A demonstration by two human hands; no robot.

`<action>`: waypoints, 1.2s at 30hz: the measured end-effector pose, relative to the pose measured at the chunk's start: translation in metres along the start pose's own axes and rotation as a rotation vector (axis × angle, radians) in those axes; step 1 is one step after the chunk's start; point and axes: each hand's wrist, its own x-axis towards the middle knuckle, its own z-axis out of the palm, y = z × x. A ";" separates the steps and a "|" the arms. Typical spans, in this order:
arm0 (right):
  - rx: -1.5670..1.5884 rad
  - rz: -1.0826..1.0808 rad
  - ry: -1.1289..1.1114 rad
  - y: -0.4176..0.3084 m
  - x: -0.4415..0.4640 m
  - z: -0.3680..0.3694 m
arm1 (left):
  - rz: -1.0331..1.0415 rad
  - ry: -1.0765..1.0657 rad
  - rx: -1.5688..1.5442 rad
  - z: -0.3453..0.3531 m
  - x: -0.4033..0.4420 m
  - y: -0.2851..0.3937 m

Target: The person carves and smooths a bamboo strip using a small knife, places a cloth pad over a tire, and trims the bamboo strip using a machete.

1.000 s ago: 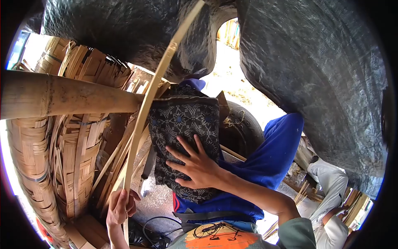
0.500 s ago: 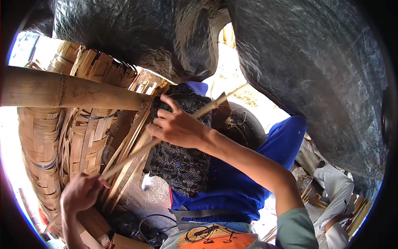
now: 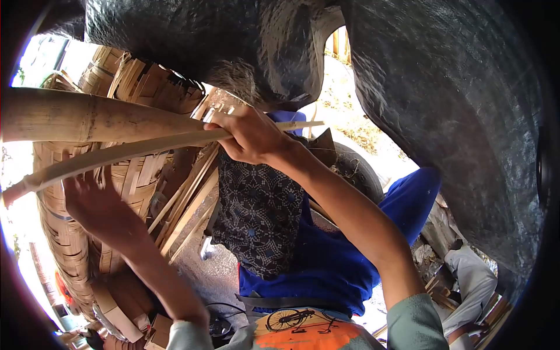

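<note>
**Pale strip swung level, held in our right hand**

We have the long, pale, slightly curved bamboo strip (image 3: pixel 135 148) clasped in our right hand (image 3: pixel 248 135), near its far end. Our left hand (image 3: pixel 96 201) is spread, fingers apart, behind and below the strip; blur keeps us from telling whether it touches. The strip has just swung from a slant across our lap to nearly level, and our left hand has loosened from its grip, so our right hand seems to carry most of the hold.

The strip now passes just below the thick, tan bamboo pole (image 3: pixel 116 119) in our view, beyond the black-and-white patterned cloth (image 3: pixel 256 224) over our blue trousers (image 3: pixel 335 265). Farther out, we see tall woven bamboo baskets (image 3: pixel 63 236) on our left, a round black tyre (image 3: pixel 364 169) ahead, a wrinkled black sheet (image 3: pixel 449 111) above and another person's pale sleeve (image 3: pixel 473 280) on our right.
</note>
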 end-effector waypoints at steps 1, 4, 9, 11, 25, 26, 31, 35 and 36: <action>0.099 0.052 0.007 0.012 -0.006 0.010 | -0.001 0.004 0.004 0.023 0.005 0.006; 0.026 0.002 0.119 0.020 -0.019 0.010 | -0.222 0.167 -0.448 0.042 0.016 0.020; 0.006 0.005 0.094 0.035 -0.034 0.017 | -0.035 -0.220 -0.515 0.011 0.038 0.013; -0.004 0.052 0.162 0.033 -0.038 0.014 | -0.022 0.302 -0.082 0.076 0.021 0.034; 0.083 0.091 0.174 0.014 -0.068 0.005 | -0.080 -0.747 -0.786 0.063 0.029 0.043; 0.081 0.089 0.172 0.015 -0.068 0.002 | -0.077 -0.744 -0.787 0.075 0.026 0.041; -0.057 0.345 0.059 0.018 -0.071 -0.011 | -0.151 -0.708 -0.740 0.116 0.023 0.049; -0.570 0.461 0.111 -0.038 -0.094 -0.041 | -0.326 -0.558 -0.378 0.136 0.039 0.079; -0.639 0.552 0.041 -0.060 -0.103 -0.051 | -0.593 -0.567 -0.292 0.126 0.053 0.098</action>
